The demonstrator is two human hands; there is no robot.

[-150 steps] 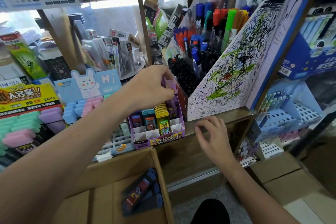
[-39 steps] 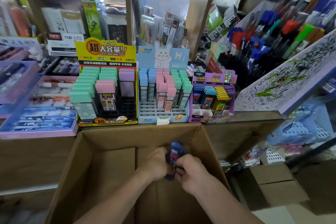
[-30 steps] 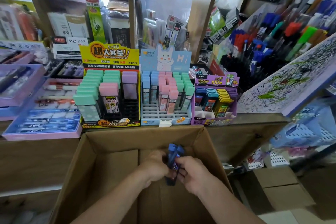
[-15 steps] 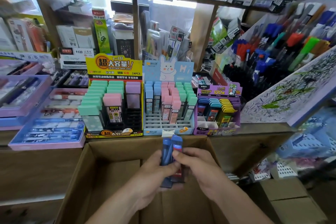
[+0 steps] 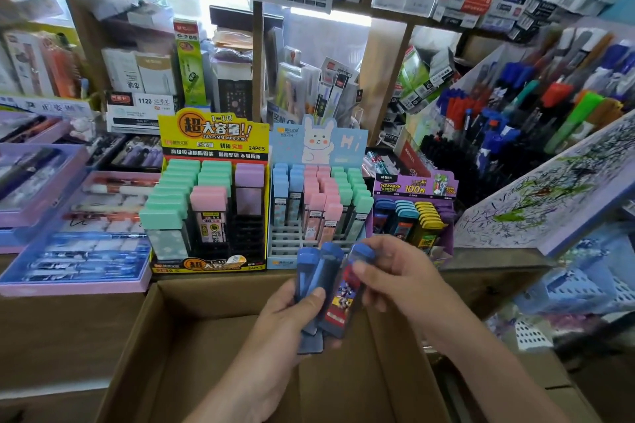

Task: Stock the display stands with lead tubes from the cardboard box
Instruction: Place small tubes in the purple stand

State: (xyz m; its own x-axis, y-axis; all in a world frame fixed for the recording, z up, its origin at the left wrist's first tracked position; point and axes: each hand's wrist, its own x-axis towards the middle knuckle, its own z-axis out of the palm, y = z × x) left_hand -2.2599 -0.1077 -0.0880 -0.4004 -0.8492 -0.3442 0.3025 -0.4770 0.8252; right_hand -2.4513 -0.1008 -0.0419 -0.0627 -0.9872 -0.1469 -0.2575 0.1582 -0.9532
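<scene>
1. Left thumb (image 5: 313, 295): pressed across the front of a bundle of dark-blue plastic lead tubes (image 5: 314, 271) with brighter blue caps. The other fingers curl round behind it, so the left hand (image 5: 281, 319) grips the bundle upright, caps uppermost.
2. Right fingertips (image 5: 360, 266): curled onto the capped end of a blue-capped tube with a red cartoon label (image 5: 340, 299). This tube stands at the right edge of the bundle and touches it. The right hand (image 5: 398, 280) pinches it near the top.
3. Open brown cardboard box (image 5: 165, 330): lies directly beneath both hands, which hold the tubes above it near its far wall.
4. Purple cardboard display stand (image 5: 414, 187): just beyond the right hand, on the wooden counter (image 5: 491, 261). It carries rows of tubes with dark-blue, light-blue and yellow caps. Its front right corner is hidden by the hand.
5. Pale-blue display stand with a rabbit header (image 5: 319, 144): just left of the purple one, filled with blue-, pink- and green-capped tubes. The front rows of its grid show open slots.
6. Yellow-and-black display stand (image 5: 211, 134): further left, holding mint, pink and lilac cases.
7. Periphery: lilac trays of pens (image 5: 68, 282) at the left; a scribbled white test board (image 5: 549, 189) at the right, with marker pens (image 5: 515, 113) behind it.
</scene>
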